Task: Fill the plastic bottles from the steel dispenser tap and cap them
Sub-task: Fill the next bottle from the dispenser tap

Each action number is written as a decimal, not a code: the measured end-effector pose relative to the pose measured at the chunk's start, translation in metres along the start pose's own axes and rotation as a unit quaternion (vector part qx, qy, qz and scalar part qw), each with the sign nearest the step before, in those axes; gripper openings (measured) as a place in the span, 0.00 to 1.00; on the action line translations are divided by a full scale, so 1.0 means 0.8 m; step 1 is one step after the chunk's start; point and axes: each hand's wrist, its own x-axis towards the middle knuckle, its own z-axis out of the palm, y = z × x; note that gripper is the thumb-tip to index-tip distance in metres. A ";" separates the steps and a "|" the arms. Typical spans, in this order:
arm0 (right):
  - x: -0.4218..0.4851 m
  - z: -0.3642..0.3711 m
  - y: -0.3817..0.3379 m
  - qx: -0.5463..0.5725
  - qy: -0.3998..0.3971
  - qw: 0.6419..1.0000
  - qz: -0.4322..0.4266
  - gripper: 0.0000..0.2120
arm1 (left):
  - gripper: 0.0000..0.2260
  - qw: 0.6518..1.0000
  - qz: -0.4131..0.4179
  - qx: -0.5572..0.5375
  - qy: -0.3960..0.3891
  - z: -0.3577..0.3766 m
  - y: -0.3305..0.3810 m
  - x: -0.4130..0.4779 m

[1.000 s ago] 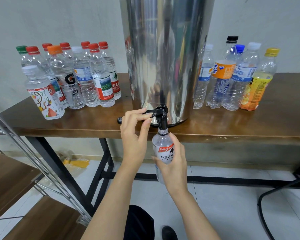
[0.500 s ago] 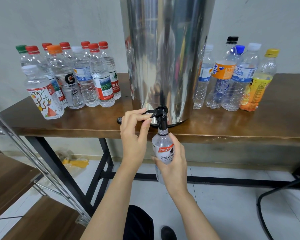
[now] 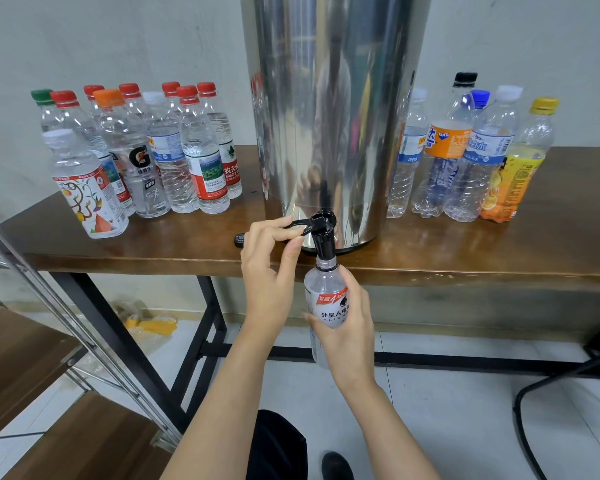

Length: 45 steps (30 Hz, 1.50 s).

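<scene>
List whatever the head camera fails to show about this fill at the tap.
1. Water level in the held bottle: head view, the right hand and the label cover its body.
2. Flow at the tap spout: too small to tell, though the left hand pinches the tap lever.
3. Steel dispenser top: cut off by the upper edge.
4. Black cap: partly behind the left hand.

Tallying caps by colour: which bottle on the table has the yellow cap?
The bottle at the far right of the table, with the orange-and-yellow fruit label; no other cap is yellow.
</scene>
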 end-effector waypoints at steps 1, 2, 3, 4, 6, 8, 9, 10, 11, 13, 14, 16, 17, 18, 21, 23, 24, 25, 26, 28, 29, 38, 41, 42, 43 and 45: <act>0.000 0.000 0.000 -0.001 0.000 1.000 0.001 0.42 | 0.04 1.000 0.000 -0.001 0.001 0.000 0.000 0.000; 0.000 -0.001 0.000 -0.001 -0.001 1.000 0.001 0.42 | 0.04 1.000 0.000 -0.001 0.001 0.000 0.001 0.000; 0.000 -0.001 0.000 -0.001 -0.001 1.000 0.001 0.42 | 0.04 1.000 0.000 -0.002 0.002 -0.001 0.001 0.000; 0.000 -0.001 0.000 -0.001 -0.002 1.000 0.001 0.42 | 0.05 1.000 0.001 -0.002 0.003 -0.001 0.001 0.000; 0.000 -0.001 0.000 -0.001 -0.004 1.000 0.003 0.42 | 0.05 1.000 0.002 0.000 0.003 -0.001 0.001 0.000; 0.000 -0.001 0.001 -0.003 -0.004 1.000 0.005 0.42 | 0.05 1.000 0.001 0.001 0.002 -0.001 0.002 0.001; 0.000 -0.001 0.000 -0.003 -0.004 1.000 0.005 0.42 | 0.06 1.000 0.000 0.000 0.001 -0.001 0.002 0.001; 0.000 -0.001 0.000 -0.003 -0.004 1.000 0.006 0.42 | 0.05 1.000 0.000 0.000 0.000 -0.001 0.002 0.001; 0.000 -0.001 0.000 -0.004 -0.003 1.000 0.005 0.42 | 0.05 1.000 -0.001 -0.001 -0.001 -0.001 0.002 0.001; -0.001 -0.001 0.000 -0.006 -0.003 1.000 0.004 0.42 | 0.04 1.000 -0.004 0.001 -0.002 -0.001 0.002 0.001; -0.001 -0.001 0.001 -0.007 -0.004 1.000 0.004 0.42 | 0.04 1.000 -0.005 0.001 -0.003 -0.001 0.002 0.001; 0.000 -0.001 0.001 -0.006 -0.005 1.000 0.005 0.42 | 0.04 1.000 -0.004 0.002 -0.003 -0.002 0.002 0.000; 0.000 0.000 0.001 -0.006 -0.005 1.000 0.006 0.42 | 0.04 1.000 -0.003 0.003 -0.003 -0.003 0.002 0.000; 0.000 0.000 0.000 -0.006 -0.006 1.000 0.006 0.42 | 0.04 1.000 -0.002 0.005 -0.004 -0.003 0.002 0.001; 0.000 0.001 0.000 -0.001 -0.005 1.000 0.004 0.42 | 0.04 1.000 -0.001 0.006 -0.007 -0.003 0.001 0.001; 0.000 0.001 -0.001 0.008 -0.004 1.000 0.005 0.42 | 0.04 1.000 0.000 0.009 -0.013 -0.005 0.001 0.002; 0.000 0.001 -0.002 0.011 -0.004 1.000 0.005 0.42 | 0.04 1.000 0.001 0.012 -0.017 -0.006 0.001 0.002; 0.000 0.001 -0.003 0.014 -0.004 1.000 0.006 0.42 | 0.04 1.000 0.003 0.015 -0.022 -0.008 0.000 0.002; 0.000 0.001 -0.004 0.016 -0.005 1.000 0.005 0.42 | 0.05 0.999 0.008 0.018 -0.027 -0.009 0.000 0.003; 0.000 0.001 -0.004 0.019 -0.004 1.000 0.006 0.43 | 0.06 0.999 0.020 0.027 -0.037 -0.012 -0.001 0.004; 0.000 0.001 -0.004 0.020 -0.004 1.000 0.007 0.43 | 0.06 0.998 0.026 0.033 -0.042 -0.013 -0.002 0.005; 0.000 0.000 -0.006 0.020 -0.007 1.000 0.007 0.43 | 0.08 0.989 0.066 0.101 -0.083 -0.028 -0.001 0.016; 0.000 0.000 -0.007 0.015 -0.007 1.000 0.009 0.44 | 0.08 0.987 0.074 0.113 -0.089 -0.031 -0.002 0.016; 0.000 0.000 -0.007 0.013 -0.008 1.000 0.009 0.44 | 0.09 0.986 0.077 0.116 -0.091 -0.031 -0.002 0.016; 0.000 0.000 -0.007 0.010 -0.008 1.000 0.010 0.44 | 0.09 0.985 0.078 0.119 -0.094 -0.031 -0.001 0.016; 0.000 0.000 -0.007 0.006 -0.008 1.000 0.011 0.43 | 0.08 0.984 0.077 0.126 -0.097 -0.031 0.000 0.017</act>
